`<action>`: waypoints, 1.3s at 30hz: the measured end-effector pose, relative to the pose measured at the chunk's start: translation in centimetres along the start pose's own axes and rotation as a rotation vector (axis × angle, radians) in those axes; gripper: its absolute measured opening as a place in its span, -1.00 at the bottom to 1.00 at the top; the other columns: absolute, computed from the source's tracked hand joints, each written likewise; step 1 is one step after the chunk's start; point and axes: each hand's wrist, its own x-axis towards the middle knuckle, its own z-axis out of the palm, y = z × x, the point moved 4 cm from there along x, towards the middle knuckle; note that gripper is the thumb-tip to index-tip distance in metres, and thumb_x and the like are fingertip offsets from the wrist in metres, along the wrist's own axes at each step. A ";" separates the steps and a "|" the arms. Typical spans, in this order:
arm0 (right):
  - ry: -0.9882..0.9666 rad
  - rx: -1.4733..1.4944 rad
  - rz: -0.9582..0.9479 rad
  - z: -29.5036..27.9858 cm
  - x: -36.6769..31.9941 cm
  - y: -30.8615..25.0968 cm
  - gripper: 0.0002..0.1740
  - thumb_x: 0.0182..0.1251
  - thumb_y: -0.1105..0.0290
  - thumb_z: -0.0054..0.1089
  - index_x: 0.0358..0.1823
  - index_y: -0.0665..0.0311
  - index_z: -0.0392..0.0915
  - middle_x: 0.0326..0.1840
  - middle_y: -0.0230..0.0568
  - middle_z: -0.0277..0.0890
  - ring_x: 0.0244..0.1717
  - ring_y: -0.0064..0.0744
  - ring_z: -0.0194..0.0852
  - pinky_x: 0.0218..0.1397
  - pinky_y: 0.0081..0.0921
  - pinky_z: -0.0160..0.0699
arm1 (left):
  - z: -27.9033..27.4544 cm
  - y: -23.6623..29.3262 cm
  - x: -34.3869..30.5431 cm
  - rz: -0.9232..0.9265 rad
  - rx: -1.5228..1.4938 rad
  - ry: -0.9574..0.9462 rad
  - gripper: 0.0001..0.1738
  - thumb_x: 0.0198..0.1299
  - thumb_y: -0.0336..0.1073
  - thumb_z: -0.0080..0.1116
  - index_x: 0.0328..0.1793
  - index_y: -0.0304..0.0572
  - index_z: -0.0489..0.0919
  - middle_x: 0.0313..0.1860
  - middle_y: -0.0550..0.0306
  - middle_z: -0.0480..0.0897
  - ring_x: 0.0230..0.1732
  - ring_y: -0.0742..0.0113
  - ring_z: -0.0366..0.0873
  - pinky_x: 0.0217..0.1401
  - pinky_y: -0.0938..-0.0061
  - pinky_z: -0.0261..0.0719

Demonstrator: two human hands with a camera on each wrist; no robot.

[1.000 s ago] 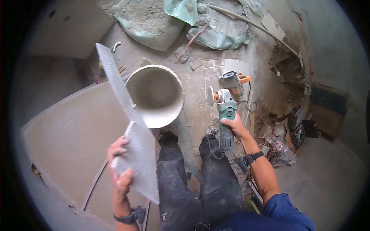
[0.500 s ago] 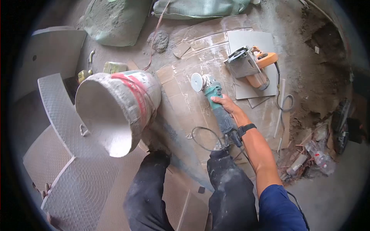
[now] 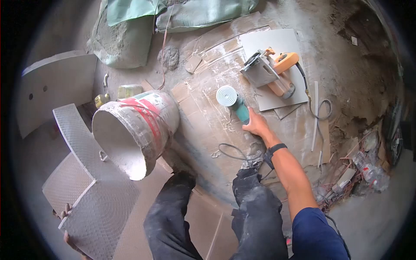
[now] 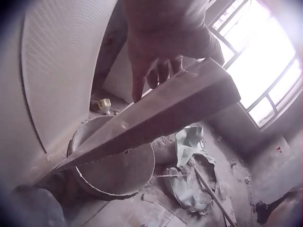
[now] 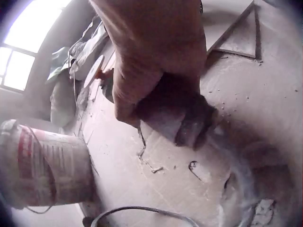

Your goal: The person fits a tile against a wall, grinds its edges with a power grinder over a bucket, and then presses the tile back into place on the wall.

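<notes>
My left hand point(image 4: 165, 33) grips the edge of a large cut tile point(image 3: 102, 212), fingers on one side and thumb on the other. In the head view, the tile's ridged back shows at the lower left, its curved arm rising behind the bucket, and only the fingertips point(image 3: 65, 211) of that hand appear. My right hand point(image 3: 258, 124) holds a green angle grinder point(image 3: 241, 112) by its body, low over the dusty cardboard point(image 3: 208, 112). The grinder's round ringed disc point(image 3: 226, 95) faces up, and the hand hides its rear end.
A plaster-caked bucket point(image 3: 162, 110) stands between the tile and the cardboard. An orange-handled circular saw point(image 3: 277, 73) lies on a white board point(image 3: 277, 102) at the right, its cord trailing. Rubble sacks point(image 3: 123, 43) lie at the back, another cut tile point(image 3: 54, 89) at the far left, debris point(image 3: 355, 177) at the right.
The tile has gone from in front of me to the left beside the bucket. My right hand has carried the grinder forward and lower, turning its disc upward. The head view has shifted.
</notes>
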 end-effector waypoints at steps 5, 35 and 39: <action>0.223 -0.110 -0.061 0.7 -1.0 1.2 -0.04 0.00 0.20 0.43 0.48 0.22 0.21 0.29 0.14 0.43 0.24 0.16 0.48 0.25 -0.04 0.54 | 1.7 0.3 -0.3 -0.005 0.058 0.123 -0.18 0.07 0.12 0.15 0.47 -0.02 0.35 0.49 -0.05 0.35 0.50 0.06 0.21 0.57 -0.04 0.17; 0.822 0.628 0.144 9.6 -80.3 -19.5 -0.35 0.23 0.13 0.30 0.30 0.30 0.42 0.16 0.17 0.56 0.21 0.15 0.53 0.22 -0.08 0.53 | -0.2 16.6 -12.5 -0.398 0.142 -1.144 -0.19 0.27 -0.08 0.10 0.61 -0.20 0.18 0.40 -0.17 0.44 0.36 -0.01 0.47 0.35 0.04 0.52; 0.901 0.684 0.021 7.9 -84.4 -15.7 -0.39 0.24 0.13 0.26 0.27 0.31 0.45 0.12 0.16 0.59 0.15 0.13 0.58 0.19 -0.08 0.55 | 10.5 19.5 -29.1 -0.337 0.475 -1.003 -0.33 0.43 -0.07 0.01 0.54 -0.30 0.27 0.32 -0.19 0.50 0.29 0.00 0.50 0.35 0.21 0.49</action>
